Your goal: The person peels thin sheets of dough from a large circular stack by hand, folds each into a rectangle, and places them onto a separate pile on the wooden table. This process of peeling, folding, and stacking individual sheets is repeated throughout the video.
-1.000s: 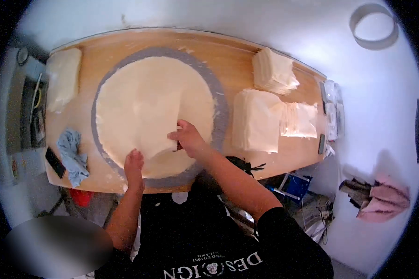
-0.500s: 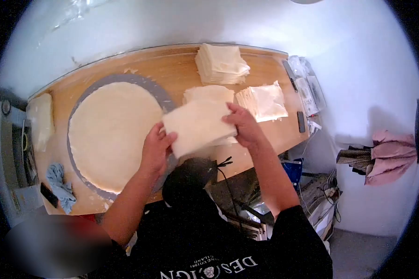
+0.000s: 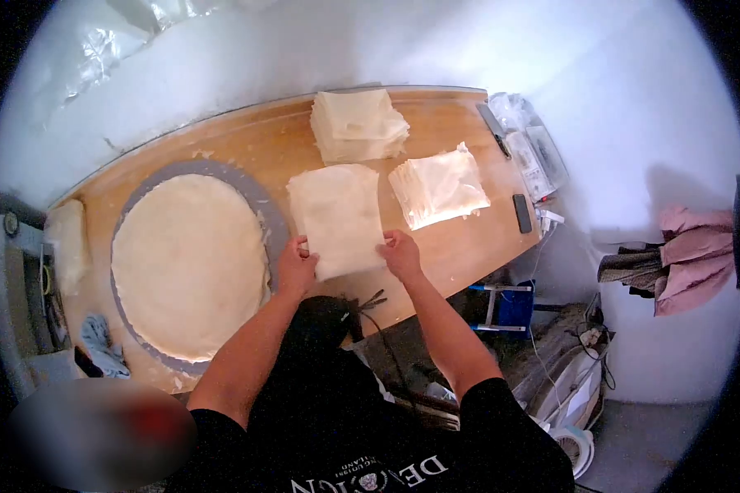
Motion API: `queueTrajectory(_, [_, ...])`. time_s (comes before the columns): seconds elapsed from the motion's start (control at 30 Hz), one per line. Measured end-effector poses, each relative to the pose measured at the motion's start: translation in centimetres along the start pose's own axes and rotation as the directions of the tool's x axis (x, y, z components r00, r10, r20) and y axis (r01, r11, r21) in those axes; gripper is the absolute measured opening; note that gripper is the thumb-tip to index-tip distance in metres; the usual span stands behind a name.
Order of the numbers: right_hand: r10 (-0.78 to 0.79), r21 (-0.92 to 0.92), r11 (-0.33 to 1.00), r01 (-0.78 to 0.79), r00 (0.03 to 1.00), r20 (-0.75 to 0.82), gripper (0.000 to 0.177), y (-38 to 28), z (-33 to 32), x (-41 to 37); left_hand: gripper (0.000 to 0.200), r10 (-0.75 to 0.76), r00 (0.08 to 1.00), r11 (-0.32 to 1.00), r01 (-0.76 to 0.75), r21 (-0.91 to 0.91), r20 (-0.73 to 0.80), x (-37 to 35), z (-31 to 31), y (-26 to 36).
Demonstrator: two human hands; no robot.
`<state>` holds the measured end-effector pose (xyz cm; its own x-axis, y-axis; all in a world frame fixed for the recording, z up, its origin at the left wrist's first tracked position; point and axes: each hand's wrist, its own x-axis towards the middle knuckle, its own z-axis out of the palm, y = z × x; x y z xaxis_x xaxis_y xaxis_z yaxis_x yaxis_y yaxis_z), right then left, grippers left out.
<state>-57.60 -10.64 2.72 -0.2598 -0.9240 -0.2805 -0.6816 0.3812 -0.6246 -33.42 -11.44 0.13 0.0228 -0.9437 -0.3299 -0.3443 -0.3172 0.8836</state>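
A pale rectangular dough sheet [image 3: 341, 226] lies lengthwise over the sheets at the near middle of the table. My left hand [image 3: 297, 264] pinches its near left edge, and my right hand [image 3: 400, 253] pinches the near right edge. Just behind is a tall stack of pale sheets [image 3: 358, 123]. To the right sits another stack of sheets [image 3: 442, 187] with uneven edges. On the left, a large round dough sheet [image 3: 191, 267] rests on a grey round mat [image 3: 267, 215].
The wooden table [image 3: 460, 255] also holds a folded pale piece [image 3: 70, 246], a blue cloth [image 3: 103, 347] and a dark phone [image 3: 521, 214]. Clear plastic boxes [image 3: 543, 160] line the right edge. A blue folding stool [image 3: 512, 311] stands below. Pink clothing [image 3: 695, 259] hangs at the right.
The dough sheet, raised and tilted between my hands before, is now down over the middle sheets. Both hands have moved lower, to its near corners. The camera view has shifted.
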Motion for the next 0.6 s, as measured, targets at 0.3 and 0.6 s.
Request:
queueTrajectory(0.3, [-0.761, -0.368, 0.59, 0.718, 0.647, 0.043, 0.04, -7.6, 4.4, 2.2, 0.063, 0.5, 0.758, 0.616, -0.651, 0.443, 0.419, -5.0, 0.4, 2.2])
queueTrajectory(0.6, [-0.652, -0.542, 0.626, 0.561, 0.758, 0.032, 0.056, -10.6, 7.4, 7.2, 0.049, 0.552, 0.688, 0.497, -0.725, 0.477, 0.47, -5.3, 1.6, -1.9])
